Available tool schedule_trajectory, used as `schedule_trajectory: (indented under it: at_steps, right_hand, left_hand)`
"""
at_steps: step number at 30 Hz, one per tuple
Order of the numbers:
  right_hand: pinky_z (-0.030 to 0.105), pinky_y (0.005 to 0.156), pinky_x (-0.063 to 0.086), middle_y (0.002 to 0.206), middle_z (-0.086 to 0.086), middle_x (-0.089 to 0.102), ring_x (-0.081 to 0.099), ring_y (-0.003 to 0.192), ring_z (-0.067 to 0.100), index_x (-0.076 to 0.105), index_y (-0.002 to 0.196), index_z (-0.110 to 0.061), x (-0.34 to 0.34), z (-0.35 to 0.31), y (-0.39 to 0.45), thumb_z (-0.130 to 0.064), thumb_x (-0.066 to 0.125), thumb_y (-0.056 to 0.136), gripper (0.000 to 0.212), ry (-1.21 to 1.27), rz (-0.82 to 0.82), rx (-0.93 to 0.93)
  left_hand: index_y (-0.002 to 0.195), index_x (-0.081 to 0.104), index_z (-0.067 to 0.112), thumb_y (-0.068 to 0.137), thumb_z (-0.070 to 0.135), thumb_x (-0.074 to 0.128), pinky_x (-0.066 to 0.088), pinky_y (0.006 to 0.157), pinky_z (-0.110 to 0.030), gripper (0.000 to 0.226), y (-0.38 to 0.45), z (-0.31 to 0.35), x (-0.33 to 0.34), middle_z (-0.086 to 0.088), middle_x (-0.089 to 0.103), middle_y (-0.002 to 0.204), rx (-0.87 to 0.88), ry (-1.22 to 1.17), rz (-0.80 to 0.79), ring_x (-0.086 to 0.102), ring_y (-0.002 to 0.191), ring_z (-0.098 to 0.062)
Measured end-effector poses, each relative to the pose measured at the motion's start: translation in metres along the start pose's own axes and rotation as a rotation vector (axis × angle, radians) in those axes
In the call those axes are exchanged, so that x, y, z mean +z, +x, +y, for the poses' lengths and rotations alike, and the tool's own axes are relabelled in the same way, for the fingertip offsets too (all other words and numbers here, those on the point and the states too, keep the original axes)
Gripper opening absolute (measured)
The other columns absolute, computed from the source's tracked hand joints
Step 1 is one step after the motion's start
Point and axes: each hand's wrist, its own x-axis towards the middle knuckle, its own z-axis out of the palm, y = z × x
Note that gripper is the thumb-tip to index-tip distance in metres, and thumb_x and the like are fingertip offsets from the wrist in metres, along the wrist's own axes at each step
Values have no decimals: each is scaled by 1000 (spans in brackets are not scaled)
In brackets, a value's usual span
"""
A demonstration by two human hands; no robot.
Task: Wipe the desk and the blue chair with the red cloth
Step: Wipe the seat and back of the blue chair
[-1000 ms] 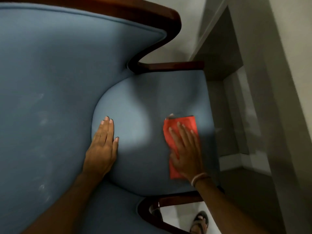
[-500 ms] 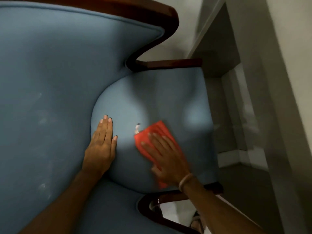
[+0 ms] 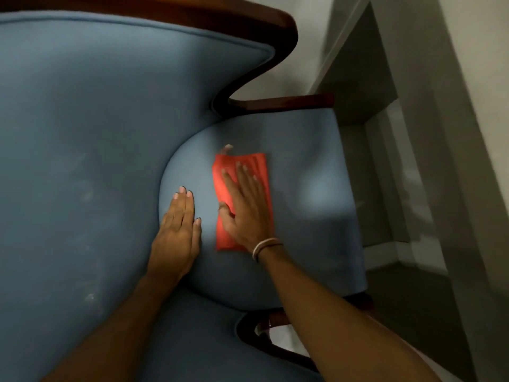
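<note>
The blue chair (image 3: 91, 128) fills most of the view, its high padded back at the left and its rounded seat cushion (image 3: 308, 194) in the middle. A folded red cloth (image 3: 261, 166) lies flat on the seat, a small pale tag sticking out of its far corner. My right hand (image 3: 246, 208) presses flat on the cloth with fingers spread, a band around the wrist. My left hand (image 3: 177, 230) rests flat on the seat's left edge, next to the backrest, with nothing in it. The desk itself cannot be made out with certainty.
Dark wooden arms (image 3: 281, 102) and trim (image 3: 256, 15) frame the chair at the top and at the bottom (image 3: 264, 334). A grey piece of furniture (image 3: 366, 86) and a pale wall stand close on the right, with dim floor below.
My right hand has swept the red cloth from the seat's right side leftwards, then forward to the middle and straightened it. My left hand has stayed flat on the seat's left edge.
</note>
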Motion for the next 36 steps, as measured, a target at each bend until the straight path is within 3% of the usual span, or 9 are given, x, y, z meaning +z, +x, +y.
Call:
schedule_trajectory:
  at_steps: [4, 8, 12, 15, 19, 24, 31, 34, 36]
  right_hand:
    - [50, 121, 33, 157, 22, 39, 33, 150, 35, 54, 141, -4, -56, -11, -15, -20, 60, 97, 48, 92, 109, 21]
    - [45, 124, 28, 159, 22, 35, 30, 151, 34, 48, 147, -10, -161, -42, 11, -35, 52, 100, 53, -111, 337, -125]
    - [53, 123, 26, 159, 25, 35, 31, 150, 39, 44, 149, -14, -265, -62, 45, -42, 50, 93, 63, -443, 612, -101]
    - [58, 125, 15, 164, 24, 21, 17, 154, 38, 27, 156, -17, -313, -38, 47, -50, 51, 88, 79, -649, 457, 54]
    - [59, 125, 9, 168, 22, 1, 1, 157, 35, 6, 159, -10, -318, -3, 28, -56, 56, 88, 99, -710, 109, 133]
    - [52, 128, 10, 168, 22, -1, 1, 157, 36, 3, 159, -4, -311, 12, 20, -35, 66, 86, 102, -731, 111, 47]
    - [50, 129, 10, 168, 23, -2, -1, 157, 35, -1, 157, 1, -307, 14, 26, -35, 64, 85, 104, -716, 135, 20]
    - [50, 129, 10, 168, 22, -3, -1, 157, 34, -3, 157, 1, -306, 18, 28, -36, 60, 87, 101, -720, 138, 21]
    - [50, 129, 9, 168, 22, -2, -1, 157, 33, -3, 157, 0, -308, 18, 28, -31, 62, 86, 101, -725, 142, 25]
  left_hand:
    - [151, 33, -4, 103, 31, 27, 30, 125, -44, 60, 9, 20, -31, -22, 36, 160, -141, -95, 65, 36, 149, -33]
    - [155, 31, 3, 102, 44, 32, 32, 123, -48, 67, 32, 74, -39, -21, 33, 162, -62, -83, 112, 34, 150, -34]
    - [157, 26, 11, 99, 51, 38, 21, 125, -55, 72, 48, 119, -12, -22, 23, 166, 46, 4, -35, 24, 154, -36]
    - [160, 18, 16, 97, 59, 36, 9, 125, -63, 78, 48, 121, 13, -22, 16, 167, 11, 105, -123, 14, 157, -35]
    - [158, 27, 16, 98, 54, 39, 21, 117, -72, 72, 46, 117, 35, -16, 31, 164, -42, 217, 12, 26, 154, -32]
    - [160, 17, 12, 101, 45, 37, 23, 119, -64, 70, 47, 112, 51, -21, 25, 165, -31, 244, 148, 22, 155, -33]
    - [160, 19, 24, 99, 42, 44, 20, 123, -56, 68, 102, 136, 51, -6, 24, 168, 465, 230, 60, 17, 157, -22]
    - [159, 19, 28, 100, 42, 37, 18, 124, -60, 64, 129, 140, 44, -3, 21, 169, 442, 218, 13, 11, 157, -20]
    - [158, 24, 25, 97, 41, 38, 23, 121, -63, 65, 133, 130, 36, -8, 24, 168, 257, 200, 27, 21, 156, -27]
